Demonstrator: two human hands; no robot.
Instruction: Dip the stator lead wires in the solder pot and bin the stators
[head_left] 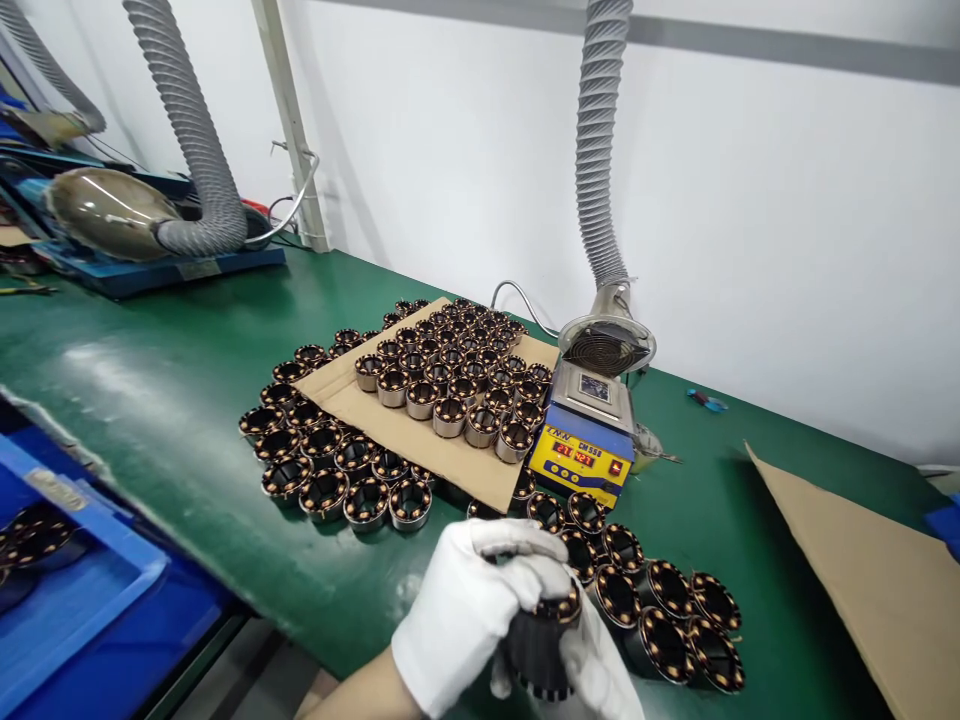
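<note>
Both hands wear white gloves and meet at the bottom centre of the head view. My left hand [472, 605] is closed around the upper left side of a dark ring-shaped motor stator [541, 645] with copper windings round its top rim. Fingers of my right hand [600, 660] press against the right side of that same stator. Just behind and to the right of my hands stand several like stators [664, 645] on the green table [360, 590]. More stators [450, 415] sit in rows on a cardboard sheet [337, 385].
A blue and yellow heating unit [577, 455] with a digital display stands behind my hands, under a grey extraction hose [600, 140]. Another cardboard sheet [862, 570] lies at right. At lower left is a blue crate [82, 620]; a second hose [187, 120] hangs behind.
</note>
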